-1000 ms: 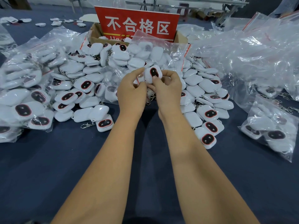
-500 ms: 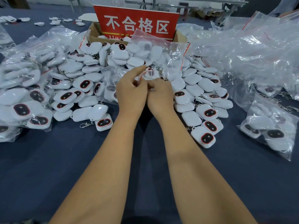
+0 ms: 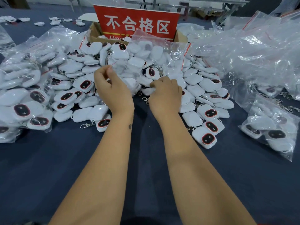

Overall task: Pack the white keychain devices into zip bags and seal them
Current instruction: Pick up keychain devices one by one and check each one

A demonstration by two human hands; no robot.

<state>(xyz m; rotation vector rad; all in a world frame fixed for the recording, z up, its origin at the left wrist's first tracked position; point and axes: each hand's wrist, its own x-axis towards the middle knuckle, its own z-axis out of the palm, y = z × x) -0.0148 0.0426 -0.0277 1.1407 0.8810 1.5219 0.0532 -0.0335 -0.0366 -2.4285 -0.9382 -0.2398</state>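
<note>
White keychain devices (image 3: 209,113) lie heaped across the dark blue table (image 3: 48,168), loose in the middle and already bagged at the left (image 3: 21,88) and right (image 3: 272,129). Between the hands, on top of the heap, sits the zip bag being filled (image 3: 129,75), with one device (image 3: 151,73) showing at its mouth, its clasp trailing to the right.

The left hand (image 3: 112,90) pinches the bag's upper edge between thumb and curled fingers, near the red seal strip. The right hand (image 3: 164,93) is curled with fingertips drawn together at the bag's lower edge; it appears to pinch the film there, though the grip itself is partly hidden.

Each device looks like a small, rigid, smooth plastic shell, light and likely slippery against its neighbours, with a metal clip that could snag on film or tangle with other chains. Holding one by its flat sides should be safest. The bag is thin, limp and slick; it probably needs holding at both corners of the seal strip so the mouth stays taut for pressing shut.

Behind stand a cardboard box (image 3: 95,32) with a red sign (image 3: 138,23), and a pile of empty bags (image 3: 251,51) at the right.
</note>
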